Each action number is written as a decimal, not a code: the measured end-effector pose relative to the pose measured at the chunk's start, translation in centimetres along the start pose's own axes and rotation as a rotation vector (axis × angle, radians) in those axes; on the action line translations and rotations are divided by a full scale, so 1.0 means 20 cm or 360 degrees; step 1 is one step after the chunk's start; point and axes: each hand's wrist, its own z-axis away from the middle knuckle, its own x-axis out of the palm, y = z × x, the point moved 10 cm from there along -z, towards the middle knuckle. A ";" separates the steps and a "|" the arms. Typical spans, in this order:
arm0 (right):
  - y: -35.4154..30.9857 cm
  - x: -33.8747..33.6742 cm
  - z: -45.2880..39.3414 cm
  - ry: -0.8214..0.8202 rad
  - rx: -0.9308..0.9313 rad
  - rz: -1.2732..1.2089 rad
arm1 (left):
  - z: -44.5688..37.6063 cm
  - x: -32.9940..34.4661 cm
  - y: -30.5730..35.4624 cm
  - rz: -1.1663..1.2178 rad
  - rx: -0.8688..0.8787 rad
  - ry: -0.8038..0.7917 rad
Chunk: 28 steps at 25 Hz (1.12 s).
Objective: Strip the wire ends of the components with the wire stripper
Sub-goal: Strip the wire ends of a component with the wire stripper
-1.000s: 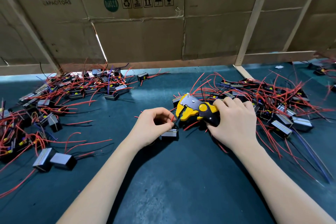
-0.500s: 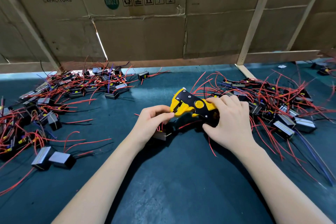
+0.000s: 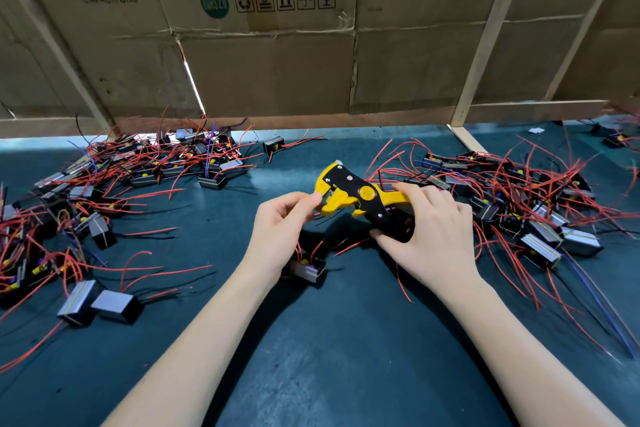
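- The right hand (image 3: 436, 236) grips the handles of the yellow and black wire stripper (image 3: 360, 196), its fingers (image 3: 420, 194) curled over the upper handle and the thumb under the lower black one.
- The wire stripper is held above the dark green surface (image 3: 346, 357), its open mouth pointing away from the right hand, toward the left hand.
- The left hand (image 3: 280, 229) sits just beside the stripper's mouth, thumb and forefinger pressed together in a pinch at the mouth; the other fingers are curled in. A thin wire seems to be between the fingertips, but it is too small to tell for sure.
- Below the wire stripper, under the left hand, a small black component (image 3: 308, 269) with a ribbed grey side lies on the surface; its short red wires rise toward the left hand.
- To the stripper's right, a big heap of components with red wires (image 3: 526, 204) is spread across the surface, touching the back of the right hand.
- To the stripper's left, well apart from it, another heap of the same parts (image 3: 114, 184) lies along the surface, with two grey blocks (image 3: 100, 303) side by side at its near edge.
- Behind the wire stripper, a wall of flattened cardboard boxes (image 3: 270, 73) stands, printed "AiSHi CAPACITORS", with pale wooden slats (image 3: 485, 48) leaning across it.
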 end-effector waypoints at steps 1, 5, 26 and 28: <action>0.00 0.01 0.00 -0.0024 0.0016 0.0019 | 0.00 -0.01 0.01 0.0022 0.0015 0.0030; -0.01 -0.03 0.00 0.0051 0.0003 0.0109 | 0.03 0.02 0.09 0.0014 0.0158 -0.0036; 0.12 -0.18 -0.01 0.0450 0.0014 0.0141 | 0.07 0.02 -0.06 -0.0683 -0.0055 -0.0882; 0.11 -0.16 0.00 0.0438 0.0015 0.0291 | 0.07 0.04 -0.07 -0.0675 -0.0029 -0.0906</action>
